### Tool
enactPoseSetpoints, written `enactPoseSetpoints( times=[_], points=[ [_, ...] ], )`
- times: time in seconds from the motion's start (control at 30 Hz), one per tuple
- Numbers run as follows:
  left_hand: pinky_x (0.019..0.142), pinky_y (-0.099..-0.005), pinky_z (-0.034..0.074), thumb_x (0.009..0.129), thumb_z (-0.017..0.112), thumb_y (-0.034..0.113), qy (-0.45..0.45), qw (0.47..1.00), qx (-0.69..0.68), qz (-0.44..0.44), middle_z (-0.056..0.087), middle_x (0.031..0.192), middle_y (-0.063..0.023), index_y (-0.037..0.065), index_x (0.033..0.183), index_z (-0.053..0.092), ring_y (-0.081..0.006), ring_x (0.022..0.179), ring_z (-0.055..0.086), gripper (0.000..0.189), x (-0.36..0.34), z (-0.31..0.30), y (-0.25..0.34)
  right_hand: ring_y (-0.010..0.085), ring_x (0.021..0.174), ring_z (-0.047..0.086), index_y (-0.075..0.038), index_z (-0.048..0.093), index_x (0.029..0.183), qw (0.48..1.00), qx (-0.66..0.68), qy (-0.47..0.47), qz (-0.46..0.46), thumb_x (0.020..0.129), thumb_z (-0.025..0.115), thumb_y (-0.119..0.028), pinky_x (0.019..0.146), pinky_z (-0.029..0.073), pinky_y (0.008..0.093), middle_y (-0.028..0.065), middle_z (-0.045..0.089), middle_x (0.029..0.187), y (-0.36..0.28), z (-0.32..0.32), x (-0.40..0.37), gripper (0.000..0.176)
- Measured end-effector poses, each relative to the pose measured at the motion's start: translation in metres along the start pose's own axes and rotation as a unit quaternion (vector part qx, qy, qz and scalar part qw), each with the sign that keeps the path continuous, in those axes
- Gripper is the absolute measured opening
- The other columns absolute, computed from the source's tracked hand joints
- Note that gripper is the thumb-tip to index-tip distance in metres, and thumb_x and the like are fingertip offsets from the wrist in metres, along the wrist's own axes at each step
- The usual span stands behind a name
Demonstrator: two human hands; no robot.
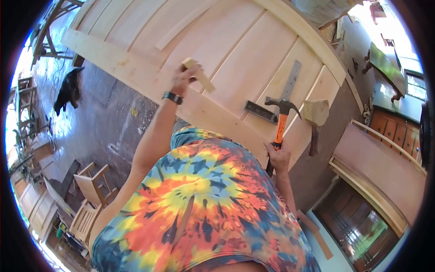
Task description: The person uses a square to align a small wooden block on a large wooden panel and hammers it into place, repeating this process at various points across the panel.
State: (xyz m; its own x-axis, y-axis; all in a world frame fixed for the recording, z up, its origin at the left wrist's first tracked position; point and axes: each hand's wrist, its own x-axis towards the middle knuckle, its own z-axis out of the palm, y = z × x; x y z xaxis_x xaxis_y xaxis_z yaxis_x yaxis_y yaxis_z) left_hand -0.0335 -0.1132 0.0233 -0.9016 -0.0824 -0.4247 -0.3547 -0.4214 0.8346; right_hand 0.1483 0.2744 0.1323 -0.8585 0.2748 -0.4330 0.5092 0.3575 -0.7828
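Observation:
My left hand (185, 78), a dark watch on its wrist, is closed round a short pale wood block (205, 81) over the near rail of a large panelled wooden door (244, 59). My right hand (278, 156) grips a claw hammer (281, 123) by its orange and black handle, head pointing away from me. Beyond the hammer head lies a metal blade (292, 77), and left of it a dark stock (261, 112); together they look like a try square, its corner hidden by the hammer. Right of the hammer is a wooden mallet (316, 113).
A loose wood strip (183, 25) lies across the door's panels. On the floor to the left is a black animal (68, 90). Wooden chair frames (90, 186) stand at lower left. Boards (371, 158) and a glass-topped surface (358, 222) are at right.

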Motion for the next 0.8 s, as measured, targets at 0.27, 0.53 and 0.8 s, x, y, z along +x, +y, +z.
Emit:
enactPoseSetpoints(
  times=[0.27, 0.53, 0.8],
  points=[
    [0.088, -0.0338, 0.061, 0.092, 0.075, 0.014, 0.113, 0.987, -0.102, 0.06, 0.073, 0.11, -0.0095, 0.006, 0.115, 0.066, -0.019, 0.1, 0.071, 0.026, -0.012, -0.042, -0.046, 0.024, 0.07, 0.064, 0.001, 0.064, 0.09, 0.946, -0.179, -0.179, -0.203, 0.083, 0.078, -0.023, 0.067, 0.051, 0.038, 0.0143, 0.063, 0.071, -0.137, 0.079, 0.109, 0.029],
    [0.086, -0.031, 0.057, 0.09, 0.078, 0.014, 0.131, 0.987, -0.087, 0.021, 0.07, 0.102, -0.0025, 0.004, 0.114, 0.066, -0.0129, 0.095, 0.067, 0.029, -0.012, -0.038, -0.035, 0.0357, 0.084, 0.069, -0.004, 0.066, 0.108, 0.783, -0.423, -0.288, -0.354, 0.085, 0.073, -0.02, 0.076, 0.052, 0.0466, 0.0204, 0.069, 0.085, -0.266, 0.147, 0.163, 0.03],
    [0.087, -0.0286, 0.052, 0.091, 0.077, 0.018, 0.125, 0.988, -0.075, 0.043, 0.07, 0.105, -0.0042, 0.001, 0.121, 0.064, -0.0129, 0.092, 0.065, 0.037, -0.021, -0.023, -0.041, 0.039, 0.093, 0.068, -0.006, 0.067, 0.11, 0.663, -0.59, -0.29, -0.358, 0.086, 0.072, -0.018, 0.081, 0.054, 0.0502, 0.0208, 0.071, 0.093, -0.332, 0.225, 0.169, 0.028]
  ],
)
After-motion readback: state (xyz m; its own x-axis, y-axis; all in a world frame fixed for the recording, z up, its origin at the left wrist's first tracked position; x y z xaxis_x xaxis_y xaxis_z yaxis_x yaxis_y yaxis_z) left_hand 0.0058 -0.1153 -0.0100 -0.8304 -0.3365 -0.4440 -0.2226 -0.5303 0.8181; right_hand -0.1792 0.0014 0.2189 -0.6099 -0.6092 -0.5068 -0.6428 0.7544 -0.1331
